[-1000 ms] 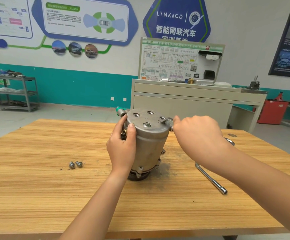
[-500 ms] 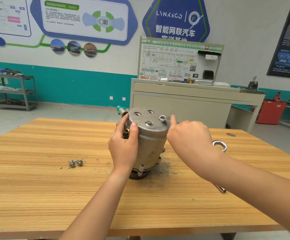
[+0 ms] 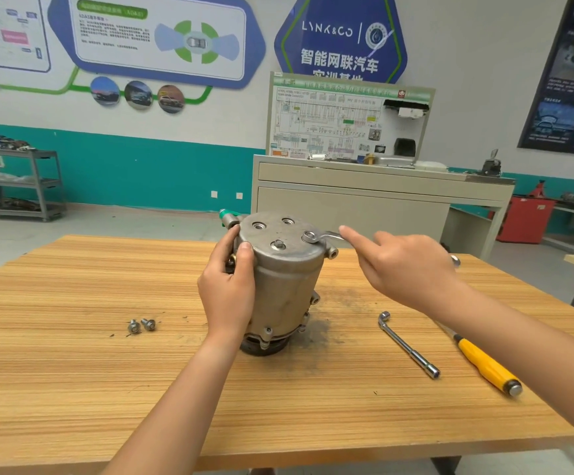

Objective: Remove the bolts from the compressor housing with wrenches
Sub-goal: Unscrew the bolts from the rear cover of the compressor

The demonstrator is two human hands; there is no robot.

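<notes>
**Ring wrench seated on a top bolt**

A yellow screwdriver (image 3: 488,366), socket wrench (image 3: 407,344) and two loose bolts (image 3: 141,325) lie on the worktop (image 3: 73,389). The left hand (image 3: 225,293) grips the upright compressor housing (image 3: 285,289) mid-worktop. The right hand (image 3: 405,265) holds the ring wrench (image 3: 329,237), its ring over a top bolt (image 3: 310,236).

Single head-worn view, forward and down (wide-angle), close over the wooden table (image 3: 73,371)
</notes>
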